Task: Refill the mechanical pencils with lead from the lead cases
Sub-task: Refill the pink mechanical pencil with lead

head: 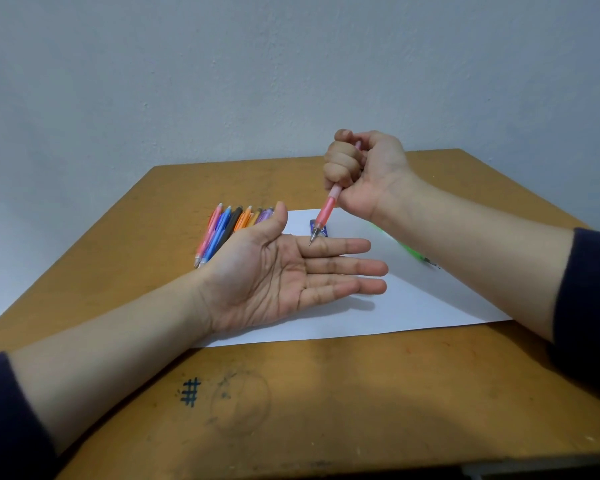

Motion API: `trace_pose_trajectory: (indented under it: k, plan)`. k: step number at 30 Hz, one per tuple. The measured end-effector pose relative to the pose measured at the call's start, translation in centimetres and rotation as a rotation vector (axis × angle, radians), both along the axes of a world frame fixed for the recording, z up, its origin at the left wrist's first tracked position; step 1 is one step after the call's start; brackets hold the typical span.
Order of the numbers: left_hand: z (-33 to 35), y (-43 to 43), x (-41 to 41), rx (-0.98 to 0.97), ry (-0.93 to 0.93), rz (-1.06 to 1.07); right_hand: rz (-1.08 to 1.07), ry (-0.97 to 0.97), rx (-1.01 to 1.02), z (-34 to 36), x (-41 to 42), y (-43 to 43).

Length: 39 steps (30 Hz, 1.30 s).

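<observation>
Pencil fisted in right hand, tip down on left hand, its fingers straight and together, likely testing the feed; spares at 11 o'clock.

- Your right hand hides the upper half of the pink translucent mechanical pencil.
- The small blue plastic lead case, at one o'clock from your left hand, is mostly covered and its label is unreadable.
- The green translucent pencil, at three o'clock from the case, is blurred and half behind your right forearm.
</observation>
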<state>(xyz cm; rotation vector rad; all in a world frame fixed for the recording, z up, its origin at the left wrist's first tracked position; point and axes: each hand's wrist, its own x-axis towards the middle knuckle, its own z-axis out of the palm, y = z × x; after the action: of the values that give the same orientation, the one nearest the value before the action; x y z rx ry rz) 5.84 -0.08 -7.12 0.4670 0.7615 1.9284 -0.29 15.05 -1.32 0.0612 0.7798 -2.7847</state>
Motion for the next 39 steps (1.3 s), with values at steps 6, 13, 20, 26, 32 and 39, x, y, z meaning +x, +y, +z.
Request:
trace_pose_trajectory:
  k: [6, 13, 20, 26, 32, 39]
  plan:
    - [0.1, 0.0, 0.2, -0.006, 0.005, -0.010, -0.001, -0.015, -0.006, 0.1, 0.0, 0.0]
    - [0.3, 0.0, 0.4, -0.013, -0.006, 0.001, 0.006, -0.022, -0.011, 0.1, 0.0, 0.0]
    - [1.1, 0.2, 1.0, -0.088, -0.030, 0.155, 0.063, -0.006, -0.032, 0.1, 0.3, 0.0]
    - [1.9, 0.8, 1.8, -0.373, 0.100, 0.454, 0.171, 0.059, 0.038, -0.1, 0.2, 0.3]
    - [1.8, 0.7, 1.7, -0.414, 0.137, 0.537, 0.238, 0.129, 0.110, -0.2, 0.6, -0.3]
    - [1.9, 0.4, 1.2, -0.378, 0.172, 0.722, 0.169, 0.282, 0.700, -0.6, 1.4, -0.3]
